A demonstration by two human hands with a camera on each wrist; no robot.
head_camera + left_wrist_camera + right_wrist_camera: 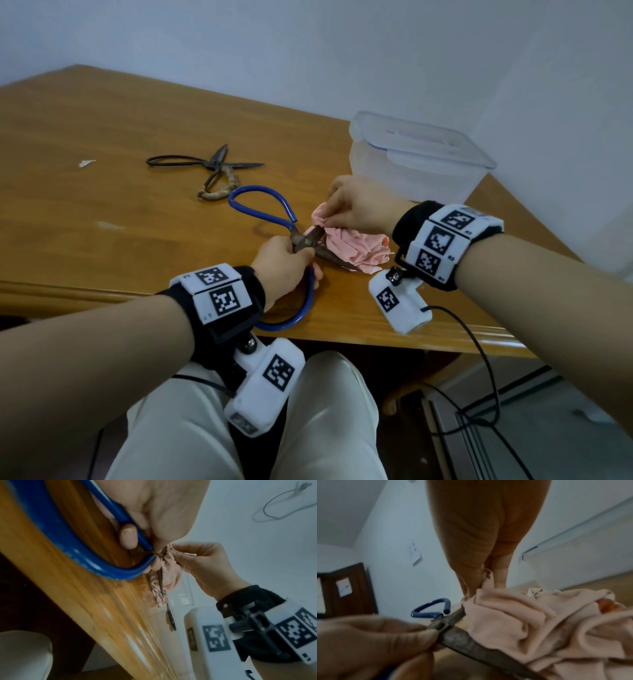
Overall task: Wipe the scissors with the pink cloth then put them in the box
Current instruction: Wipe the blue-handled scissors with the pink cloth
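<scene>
Blue-handled scissors (263, 210) with rusty dark blades lie open near the table's front edge. My left hand (286, 257) grips them at the pivot, thumb and fingers curled round the metal (447, 626). The pink cloth (352, 248) is bunched over both blades. With my right hand (356, 205) I pinch a fold of the cloth around the upper blade close to the pivot (169, 555). The lower blade (481, 649) runs under the cloth. A clear plastic box (411, 161) stands behind my right hand, its lid resting on top.
A second pair of old dark scissors (209, 168), one handle wrapped in tan cord, lies open on the wooden table (102, 130) further back. A small white scrap (85, 163) lies at far left. A white wall stands close behind the box.
</scene>
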